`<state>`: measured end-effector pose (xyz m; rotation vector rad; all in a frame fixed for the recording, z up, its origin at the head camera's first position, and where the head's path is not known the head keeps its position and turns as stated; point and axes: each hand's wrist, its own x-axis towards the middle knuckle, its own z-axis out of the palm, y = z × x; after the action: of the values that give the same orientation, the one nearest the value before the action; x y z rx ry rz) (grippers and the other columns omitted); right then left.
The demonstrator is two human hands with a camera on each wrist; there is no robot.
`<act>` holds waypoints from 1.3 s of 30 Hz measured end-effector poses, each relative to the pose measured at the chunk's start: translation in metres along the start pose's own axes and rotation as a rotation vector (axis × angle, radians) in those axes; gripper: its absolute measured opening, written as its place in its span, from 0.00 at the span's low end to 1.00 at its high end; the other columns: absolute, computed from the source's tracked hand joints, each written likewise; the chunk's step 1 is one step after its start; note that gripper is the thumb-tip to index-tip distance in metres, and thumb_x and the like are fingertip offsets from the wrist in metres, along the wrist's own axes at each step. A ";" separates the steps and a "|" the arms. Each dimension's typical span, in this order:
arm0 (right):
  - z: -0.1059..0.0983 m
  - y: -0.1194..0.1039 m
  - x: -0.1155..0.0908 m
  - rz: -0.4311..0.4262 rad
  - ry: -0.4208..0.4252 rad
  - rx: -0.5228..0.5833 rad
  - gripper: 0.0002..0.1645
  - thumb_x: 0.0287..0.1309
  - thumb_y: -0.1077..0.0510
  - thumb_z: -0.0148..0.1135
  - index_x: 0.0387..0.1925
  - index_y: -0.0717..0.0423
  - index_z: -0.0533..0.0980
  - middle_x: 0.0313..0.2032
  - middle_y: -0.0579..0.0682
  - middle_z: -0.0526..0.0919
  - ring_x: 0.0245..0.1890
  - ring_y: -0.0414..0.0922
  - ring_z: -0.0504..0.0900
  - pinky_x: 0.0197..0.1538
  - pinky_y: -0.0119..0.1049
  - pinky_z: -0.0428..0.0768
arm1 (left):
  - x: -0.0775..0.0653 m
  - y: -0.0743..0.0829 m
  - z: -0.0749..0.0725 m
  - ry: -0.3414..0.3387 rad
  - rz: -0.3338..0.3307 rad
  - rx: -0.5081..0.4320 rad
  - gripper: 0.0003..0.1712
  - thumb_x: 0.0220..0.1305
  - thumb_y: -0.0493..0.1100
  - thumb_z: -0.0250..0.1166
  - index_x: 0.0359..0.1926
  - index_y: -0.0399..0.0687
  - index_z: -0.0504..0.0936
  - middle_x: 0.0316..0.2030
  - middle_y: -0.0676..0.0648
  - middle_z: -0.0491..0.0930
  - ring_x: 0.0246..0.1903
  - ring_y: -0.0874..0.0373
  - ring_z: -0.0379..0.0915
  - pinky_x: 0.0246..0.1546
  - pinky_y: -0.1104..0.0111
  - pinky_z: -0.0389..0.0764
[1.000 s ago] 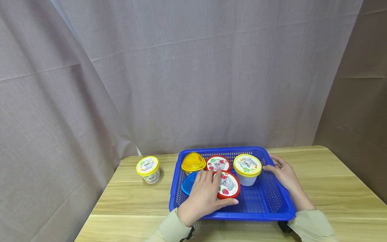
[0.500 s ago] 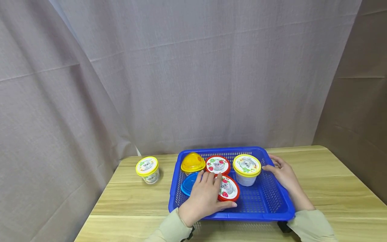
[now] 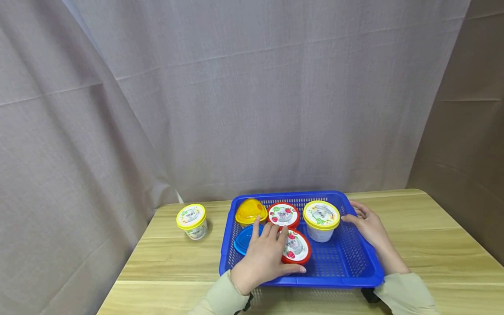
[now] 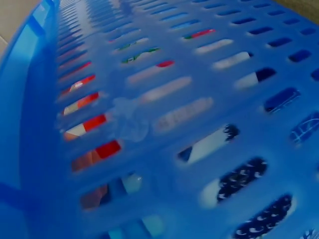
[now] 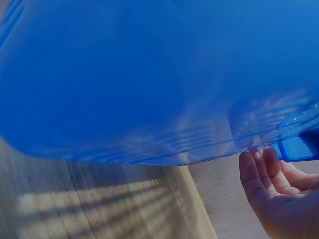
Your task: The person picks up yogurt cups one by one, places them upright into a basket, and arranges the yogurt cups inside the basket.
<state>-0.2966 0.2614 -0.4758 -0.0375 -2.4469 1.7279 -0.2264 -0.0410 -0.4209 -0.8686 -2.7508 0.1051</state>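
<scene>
Inside a blue plastic basket (image 3: 275, 281), my left hand (image 3: 263, 258) holds the nearer red-lidded cup (image 3: 298, 246), which has strawberries printed on its white top. The thumb lies along its front and the fingers along its left, over part of a blue-lidded container (image 3: 243, 239). My right hand (image 3: 372, 227) grips the basket's right rim, thumb inside. In the right wrist view, that hand's curled fingers (image 5: 254, 174) show beneath the rim. Through slots in the basket wall (image 4: 149, 119), the left wrist view shows bits of red and white; the left hand's grip is mostly hidden there.
At the basket's back stand a container with a domed yellow lid (image 3: 250, 211) and another red-lidded cup (image 3: 283, 214). A yellow-lidded cup (image 3: 321, 218) stands right of them. Another yellow-lidded cup (image 3: 192, 221) is on the wooden table (image 3: 157, 262), left of the basket.
My left hand has brought the nearer red-lidded cup slightly toward me and lower in the basket. Its little finger now sticks up. The right hand keeps its place on the rim.
</scene>
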 end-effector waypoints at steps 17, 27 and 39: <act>0.000 -0.002 -0.002 0.006 0.003 0.015 0.42 0.62 0.57 0.64 0.72 0.69 0.61 0.56 0.67 0.78 0.36 0.24 0.75 0.39 0.27 0.79 | -0.008 -0.004 -0.016 -0.099 -0.031 0.011 0.54 0.57 0.80 0.55 0.64 0.39 0.77 0.59 0.42 0.78 0.61 0.49 0.68 0.71 0.43 0.52; 0.000 -0.001 -0.001 0.014 -0.005 0.029 0.42 0.62 0.57 0.64 0.72 0.69 0.60 0.57 0.68 0.77 0.35 0.25 0.76 0.39 0.29 0.81 | -0.012 -0.006 -0.014 -0.050 0.013 -0.051 0.53 0.56 0.77 0.62 0.63 0.36 0.76 0.58 0.42 0.78 0.60 0.49 0.69 0.69 0.57 0.63; -0.001 0.002 0.001 0.005 0.017 0.045 0.40 0.61 0.58 0.65 0.70 0.69 0.62 0.49 0.55 0.82 0.35 0.26 0.77 0.37 0.29 0.81 | -0.015 -0.011 -0.017 -0.026 0.027 -0.087 0.47 0.58 0.74 0.64 0.60 0.38 0.80 0.55 0.44 0.80 0.63 0.48 0.69 0.72 0.53 0.57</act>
<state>-0.2973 0.2628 -0.4772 -0.0534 -2.3980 1.7765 -0.2163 -0.0586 -0.4061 -0.9331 -2.7866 0.0019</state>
